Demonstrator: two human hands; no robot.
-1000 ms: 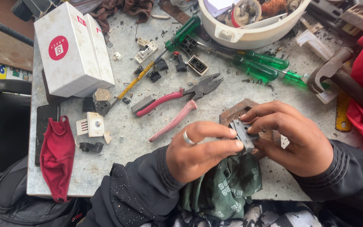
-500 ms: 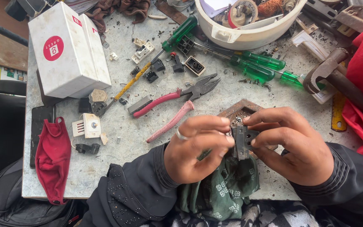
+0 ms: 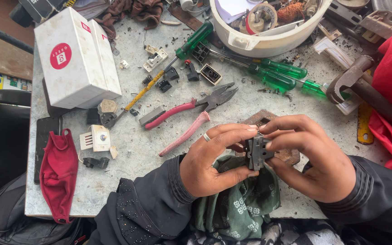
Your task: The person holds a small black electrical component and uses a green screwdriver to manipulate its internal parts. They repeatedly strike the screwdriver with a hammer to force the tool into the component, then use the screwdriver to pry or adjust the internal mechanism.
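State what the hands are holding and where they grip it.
Both hands, left hand and right hand, hold one small dark switch part, fingertips pinching its top edge and thumbs at its lower sides.

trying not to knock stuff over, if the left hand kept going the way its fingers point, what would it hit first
The left hand points right, at the small dark switch part it already pinches. Just past that are the right hand's fingers, so it would probably meet those next; depth is hard to judge.

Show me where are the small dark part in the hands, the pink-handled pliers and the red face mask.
small dark part (image 3: 256, 152), head view, its middle face.
pink-handled pliers (image 3: 182, 111), head view, upper handle.
red face mask (image 3: 57, 170), head view, cloth centre.
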